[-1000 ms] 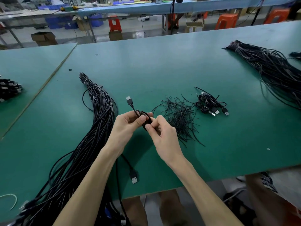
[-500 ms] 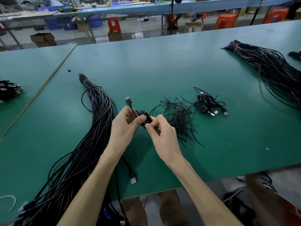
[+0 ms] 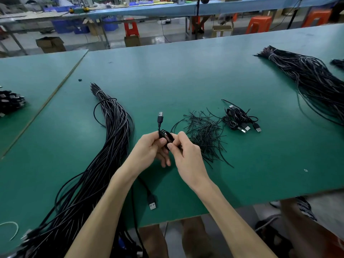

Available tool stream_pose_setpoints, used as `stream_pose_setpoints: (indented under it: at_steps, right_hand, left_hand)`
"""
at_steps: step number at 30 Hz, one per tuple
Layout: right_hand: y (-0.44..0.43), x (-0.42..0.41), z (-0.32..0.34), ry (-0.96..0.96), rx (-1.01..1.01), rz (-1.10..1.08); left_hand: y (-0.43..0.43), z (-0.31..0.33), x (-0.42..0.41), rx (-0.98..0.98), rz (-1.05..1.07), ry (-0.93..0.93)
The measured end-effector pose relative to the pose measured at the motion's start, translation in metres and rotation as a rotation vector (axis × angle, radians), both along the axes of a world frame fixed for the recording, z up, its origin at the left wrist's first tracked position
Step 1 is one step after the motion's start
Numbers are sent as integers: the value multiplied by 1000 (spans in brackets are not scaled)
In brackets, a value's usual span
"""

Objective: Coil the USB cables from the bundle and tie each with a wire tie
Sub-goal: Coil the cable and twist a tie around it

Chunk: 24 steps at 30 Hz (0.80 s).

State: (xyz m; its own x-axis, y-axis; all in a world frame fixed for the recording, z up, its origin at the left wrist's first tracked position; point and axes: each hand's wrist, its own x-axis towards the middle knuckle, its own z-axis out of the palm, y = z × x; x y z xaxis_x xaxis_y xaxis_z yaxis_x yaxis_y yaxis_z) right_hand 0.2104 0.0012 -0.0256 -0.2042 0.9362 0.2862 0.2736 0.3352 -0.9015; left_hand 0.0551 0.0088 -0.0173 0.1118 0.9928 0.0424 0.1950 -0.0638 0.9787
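A black USB cable (image 3: 160, 120) is partly coiled between my hands above the green table (image 3: 186, 81). My left hand (image 3: 149, 149) grips the small coil, with one plug sticking up above it. My right hand (image 3: 186, 155) pinches the cable at the coil's right side. The cable's other plug (image 3: 152, 203) lies on the table under my left forearm. The long bundle of black cables (image 3: 104, 155) lies to the left. A loose heap of black wire ties (image 3: 204, 133) sits just right of my hands. Several tied coils (image 3: 240, 120) lie beyond it.
A second large cable bundle (image 3: 312, 84) stretches along the table's right side. More black parts (image 3: 9, 103) sit on the neighbouring table at the left edge. The table's front edge runs below my forearms. Someone's legs show beneath it at the lower right.
The upper plug has swung more upright as both hands turned the coil. The hands stay in nearly the same place. The lower plug lies where it was.
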Motion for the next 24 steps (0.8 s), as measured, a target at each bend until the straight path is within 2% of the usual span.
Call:
stream_pose_setpoints:
  at_steps: [4,11,15,19,24]
  right_hand:
    - [-1,1,4,33,15,45]
    - [-5,3,5,157,-4,118]
    - [-3,2,4,134,-12,115]
    - [-3,0,0,25,-19,96]
    - [-3,0,0,-33,-30,102]
  left_hand:
    - [-3,6,-5,-3,65,-145]
    - [-5,7,-7,-48,107,-284]
    - [-6,8,-5,-5,23,-227]
    - [-7,11,-2,53,-10,-112]
    - [-9,10,0,30,-69,-1]
